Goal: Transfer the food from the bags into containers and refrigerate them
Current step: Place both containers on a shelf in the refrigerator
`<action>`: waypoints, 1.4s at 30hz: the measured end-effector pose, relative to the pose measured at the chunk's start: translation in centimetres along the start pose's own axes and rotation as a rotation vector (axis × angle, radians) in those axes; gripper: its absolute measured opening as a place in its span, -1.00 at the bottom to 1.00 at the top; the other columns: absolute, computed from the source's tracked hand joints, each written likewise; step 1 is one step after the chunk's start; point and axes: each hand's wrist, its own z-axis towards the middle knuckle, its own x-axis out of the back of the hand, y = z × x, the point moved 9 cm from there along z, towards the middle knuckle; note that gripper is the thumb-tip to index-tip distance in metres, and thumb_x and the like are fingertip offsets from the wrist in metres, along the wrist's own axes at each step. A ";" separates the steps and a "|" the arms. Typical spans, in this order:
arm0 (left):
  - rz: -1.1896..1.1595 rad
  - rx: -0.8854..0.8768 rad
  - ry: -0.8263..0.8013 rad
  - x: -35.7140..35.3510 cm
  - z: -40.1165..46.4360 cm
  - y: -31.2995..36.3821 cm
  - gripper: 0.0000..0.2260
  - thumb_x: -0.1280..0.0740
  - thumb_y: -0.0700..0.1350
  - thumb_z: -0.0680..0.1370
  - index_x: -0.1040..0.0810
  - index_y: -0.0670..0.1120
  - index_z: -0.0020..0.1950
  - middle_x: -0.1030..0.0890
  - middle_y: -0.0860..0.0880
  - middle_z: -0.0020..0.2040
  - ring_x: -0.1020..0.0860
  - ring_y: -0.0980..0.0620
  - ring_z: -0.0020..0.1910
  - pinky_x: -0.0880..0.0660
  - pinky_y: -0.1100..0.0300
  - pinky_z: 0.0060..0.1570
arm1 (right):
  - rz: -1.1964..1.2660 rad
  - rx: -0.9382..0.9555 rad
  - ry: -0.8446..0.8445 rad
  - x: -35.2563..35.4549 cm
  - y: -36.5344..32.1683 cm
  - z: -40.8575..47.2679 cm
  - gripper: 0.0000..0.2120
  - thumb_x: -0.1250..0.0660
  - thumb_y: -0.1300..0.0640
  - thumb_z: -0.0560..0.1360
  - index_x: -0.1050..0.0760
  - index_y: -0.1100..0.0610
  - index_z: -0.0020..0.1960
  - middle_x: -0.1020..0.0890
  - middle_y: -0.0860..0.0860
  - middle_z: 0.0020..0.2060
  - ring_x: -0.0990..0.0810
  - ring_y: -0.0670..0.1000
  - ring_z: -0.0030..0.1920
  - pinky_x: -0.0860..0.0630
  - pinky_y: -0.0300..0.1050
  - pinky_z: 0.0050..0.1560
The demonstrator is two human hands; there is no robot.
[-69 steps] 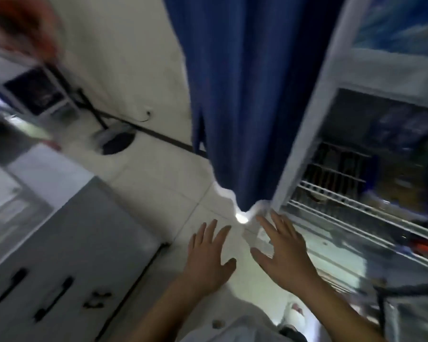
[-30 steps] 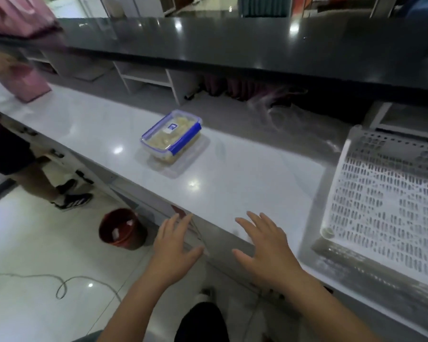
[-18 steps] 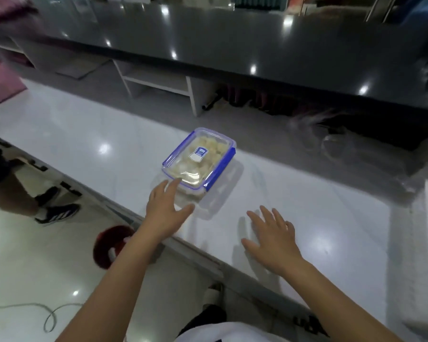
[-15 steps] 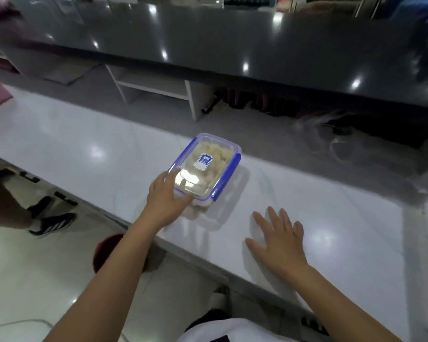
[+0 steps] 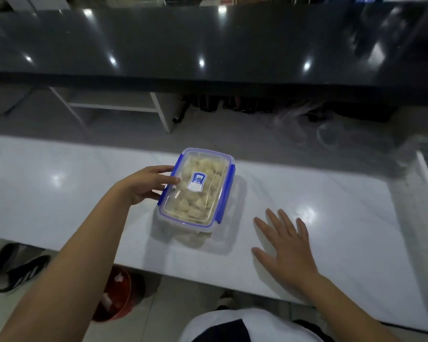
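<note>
Dumpling container, lidded, is sitting mid-frame on the white counter; left hand is gripping its edge, right hand is resting spread flat. Next probably lifting toward refrigerator.

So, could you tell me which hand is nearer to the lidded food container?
Left. The left hand touches the food container at its left edge; the right hand lies flat on the counter, apart to its right.
</note>
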 end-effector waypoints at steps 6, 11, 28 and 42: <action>-0.048 -0.042 -0.038 -5.3 -1.3 -0.2 -0.61 -0.49 -0.10 0.51 -0.56 0.05 0.32 -0.72 -0.03 0.07 -0.71 -0.07 0.00 -0.67 -0.05 -0.06 | 0.652 -0.127 0.087 4.3 1.6 -2.2 -0.26 -0.15 -0.48 0.34 -0.24 -0.30 0.48 -0.16 -0.28 0.52 -0.06 -0.14 0.57 0.00 0.07 0.57; -0.048 -0.067 -0.061 -11.0 -3.5 0.2 -0.58 -0.46 -0.08 0.53 -0.51 0.05 0.38 -0.71 -0.02 0.06 -0.70 -0.03 0.01 -0.67 0.00 -0.11 | 1.303 -0.325 0.062 6.4 3.8 -5.6 -0.50 -0.41 -0.09 0.48 -0.42 -0.20 0.40 -0.46 -0.17 0.40 -0.45 -0.10 0.36 -0.47 -0.11 0.20; -0.178 -0.100 -0.323 -32.8 -13.9 -2.6 -0.58 -0.41 -0.19 0.56 -0.48 0.03 0.40 -0.66 0.03 0.23 -0.64 -0.03 0.21 -0.58 -0.14 0.20 | 1.596 -0.593 0.177 4.6 14.6 -17.8 -0.63 -0.41 0.28 0.51 -0.55 0.05 0.28 -0.71 0.00 0.09 -0.74 0.02 -0.07 -0.61 -0.20 -0.33; -0.023 -0.213 -0.703 -36.6 -13.2 0.9 -0.43 -0.50 -0.13 0.49 -0.42 0.18 0.44 -0.63 0.02 0.26 -0.63 -0.08 0.22 -0.58 -0.19 0.18 | 1.788 -0.710 0.526 4.6 13.3 -23.9 -0.54 -0.40 0.38 0.44 -0.55 0.04 0.27 -0.72 0.05 0.09 -0.74 0.10 -0.03 -0.63 -0.09 -0.30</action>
